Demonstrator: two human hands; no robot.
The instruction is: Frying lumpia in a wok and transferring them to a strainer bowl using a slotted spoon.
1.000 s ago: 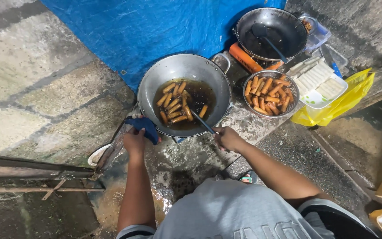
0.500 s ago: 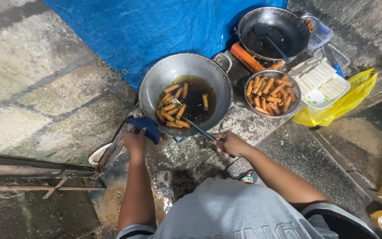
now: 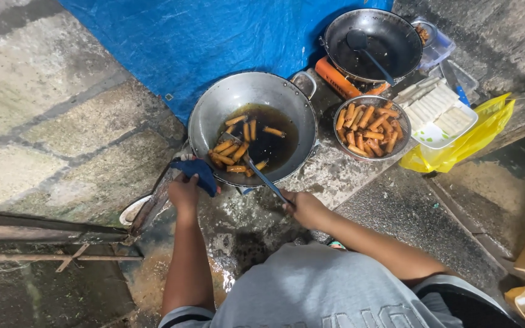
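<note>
My left hand (image 3: 185, 191) grips a blue cloth (image 3: 197, 170) at the rim of a metal wok (image 3: 214, 112) of dark oil and golden fried rolls (image 3: 232, 149). My right hand (image 3: 304, 208) is closed around a spatula (image 3: 262, 177) dipped among them. Beside it, a wire basket (image 3: 343, 149) holds more rolls.

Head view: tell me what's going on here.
A person is frying golden rolls in dark oil in a metal wok. The left hand steadies the wok's edge through a blue cloth, and the right hand holds a utensil reaching into the oil. Already fried rolls fill a strainer bowl beside it.
</note>
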